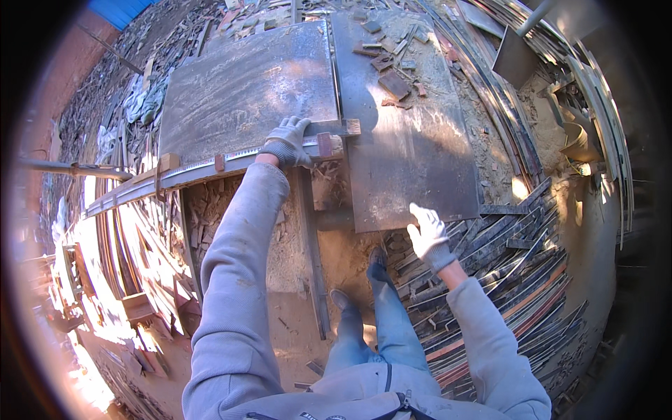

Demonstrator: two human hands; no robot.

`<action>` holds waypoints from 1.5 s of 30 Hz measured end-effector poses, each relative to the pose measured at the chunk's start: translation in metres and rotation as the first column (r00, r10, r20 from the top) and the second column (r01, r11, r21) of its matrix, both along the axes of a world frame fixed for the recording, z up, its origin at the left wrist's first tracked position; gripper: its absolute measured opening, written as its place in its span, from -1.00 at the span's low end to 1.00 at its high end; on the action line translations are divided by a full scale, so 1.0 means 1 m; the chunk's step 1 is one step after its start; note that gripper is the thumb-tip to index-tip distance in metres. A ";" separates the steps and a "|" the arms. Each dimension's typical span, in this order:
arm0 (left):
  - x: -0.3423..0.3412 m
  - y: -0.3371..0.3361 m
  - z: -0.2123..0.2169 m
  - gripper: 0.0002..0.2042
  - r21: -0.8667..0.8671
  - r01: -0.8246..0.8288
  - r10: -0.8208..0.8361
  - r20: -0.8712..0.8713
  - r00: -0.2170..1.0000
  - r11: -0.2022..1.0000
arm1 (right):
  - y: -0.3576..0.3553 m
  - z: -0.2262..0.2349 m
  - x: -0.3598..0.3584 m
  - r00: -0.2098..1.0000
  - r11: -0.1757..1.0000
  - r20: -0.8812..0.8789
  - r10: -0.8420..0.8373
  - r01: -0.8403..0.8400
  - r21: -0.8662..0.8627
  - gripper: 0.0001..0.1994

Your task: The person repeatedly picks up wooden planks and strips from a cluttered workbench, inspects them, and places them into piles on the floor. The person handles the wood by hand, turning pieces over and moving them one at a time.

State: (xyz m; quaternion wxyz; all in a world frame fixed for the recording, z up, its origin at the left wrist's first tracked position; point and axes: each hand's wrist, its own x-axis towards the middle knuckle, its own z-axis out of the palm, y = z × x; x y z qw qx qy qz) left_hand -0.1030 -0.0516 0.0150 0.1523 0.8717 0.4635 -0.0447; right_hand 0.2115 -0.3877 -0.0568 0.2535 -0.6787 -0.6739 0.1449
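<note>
My left hand, in a pale work glove with a grey cuff, reaches far forward. Its fingers lie stretched over the front edge of a dark, worn sheet panel, beside a long rail with a measuring scale. Small wooden blocks, one of them reddish, sit along that rail. My right hand, gloved the same way, is at the near edge of a second dark plate. Its fingers are apart and nothing shows in them; whether they touch the plate I cannot tell.
Wood offcuts and sawdust lie on the far part of the right plate. Long strips are heaped at the right by my legs, with more strips at the left. A metal pipe juts in from the left.
</note>
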 end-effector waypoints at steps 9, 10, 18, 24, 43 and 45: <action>0.014 0.007 0.005 0.22 -0.020 -0.056 0.055 -0.046 0.997 0.998 | -0.162 0.017 0.032 0.994 0.957 0.019 -0.109 0.110 -0.269 -0.47; 0.013 0.004 0.005 0.23 -0.043 -0.045 0.043 -0.058 0.997 0.998 | -0.172 0.020 0.039 0.992 0.972 -0.024 -0.125 0.117 -0.204 -0.47; -0.019 -0.050 0.020 -0.12 -0.499 -0.086 0.127 0.048 0.991 0.862 | -0.193 0.049 0.033 0.967 0.897 -0.092 -0.236 0.180 -0.404 -0.51; -0.004 -0.120 0.044 -0.77 0.021 0.126 -0.127 0.259 0.957 0.992 | -0.104 0.106 -0.016 0.938 0.972 -0.301 -0.170 0.209 0.103 -0.41; 0.032 -0.249 0.026 -0.28 -0.310 0.165 0.065 0.614 0.787 0.936 | -0.684 0.346 0.338 -0.104 -0.291 -0.954 -0.280 0.956 -0.019 -0.45; 0.048 -0.226 0.019 -0.27 -0.275 0.124 0.078 0.622 0.779 0.953 | -0.653 0.333 0.352 0.008 -0.057 -0.924 -0.382 0.998 0.032 -0.45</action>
